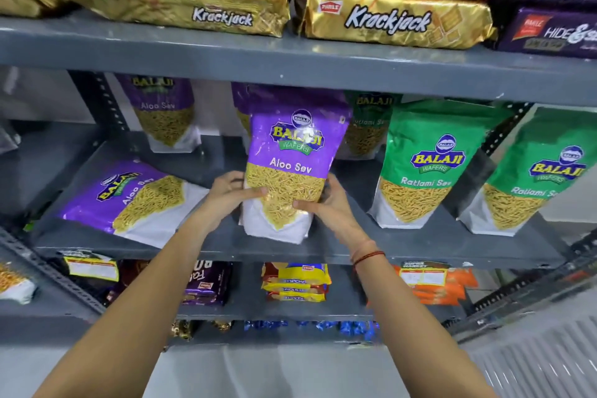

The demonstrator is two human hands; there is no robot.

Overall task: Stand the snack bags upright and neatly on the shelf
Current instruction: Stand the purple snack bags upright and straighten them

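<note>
Purple Aloo Sev bag (290, 168) – upright, mid-shelf.

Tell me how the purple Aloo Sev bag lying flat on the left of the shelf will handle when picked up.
The flat Aloo Sev bag is a glossy pouch, so probably slippery. Loose sev fills only its lower part, so it likely flops and shifts. Its white gusseted base should let it stand, like the bag between both hands.

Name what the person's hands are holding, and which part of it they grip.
A purple Aloo Sev bag, upright, gripped at its lower sides by the left hand and right hand.

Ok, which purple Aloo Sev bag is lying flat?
The left front Aloo Sev bag, lying face-up on the shelf. The other purple bags stand upright, one held by both hands.
</note>
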